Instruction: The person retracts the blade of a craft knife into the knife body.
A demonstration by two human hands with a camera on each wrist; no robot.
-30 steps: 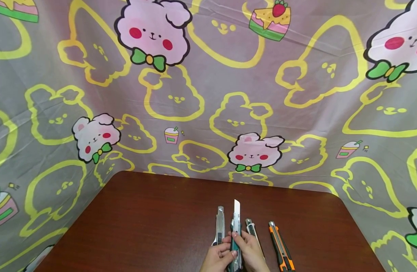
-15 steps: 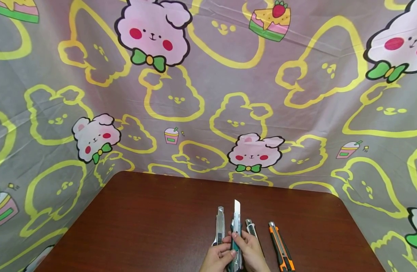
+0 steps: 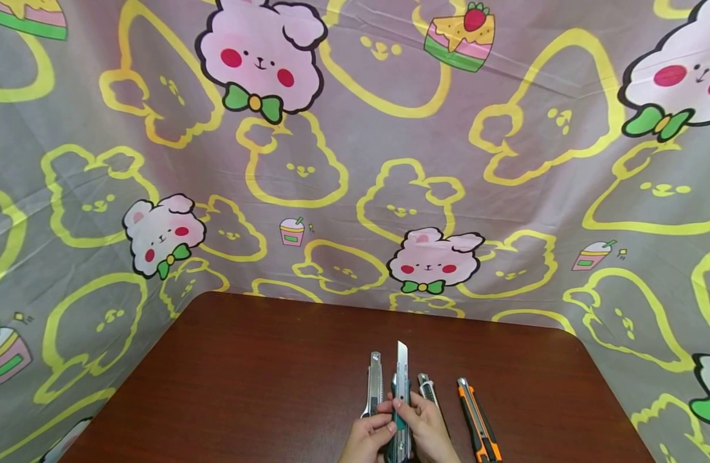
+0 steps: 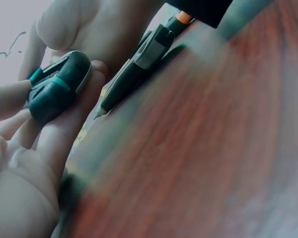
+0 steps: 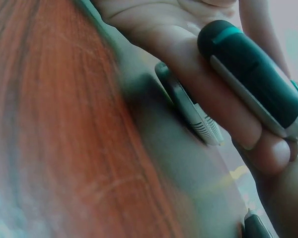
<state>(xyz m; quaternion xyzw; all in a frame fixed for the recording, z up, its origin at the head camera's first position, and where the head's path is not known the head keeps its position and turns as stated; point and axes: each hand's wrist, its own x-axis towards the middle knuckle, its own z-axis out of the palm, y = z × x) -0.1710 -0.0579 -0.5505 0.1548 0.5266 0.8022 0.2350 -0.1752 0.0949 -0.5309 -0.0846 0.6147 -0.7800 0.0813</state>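
Both hands hold a green and dark utility knife (image 3: 400,411), its silver blade (image 3: 402,357) extended and pointing away toward the back of the table. My left hand (image 3: 368,438) pinches it from the left, thumb on its side. From the right, my right hand (image 3: 427,427) grips it with the thumb laid across the body. In the left wrist view the knife's rounded dark end (image 4: 59,89) sits between the left thumb and fingers. The right wrist view shows the dark knife body (image 5: 253,74) lying along the right fingers.
A silver utility knife (image 3: 375,382) lies just left of the hands. To their right are a grey and dark utility knife (image 3: 429,389) and an orange and black one (image 3: 478,421). The brown wooden table (image 3: 245,386) meets a patterned cloth (image 3: 332,193) at the back and sides.
The held knife and both hands stay nearly in place. The left thumb has shifted slightly left and upward along the knife, and the blade tip sits very slightly lower.
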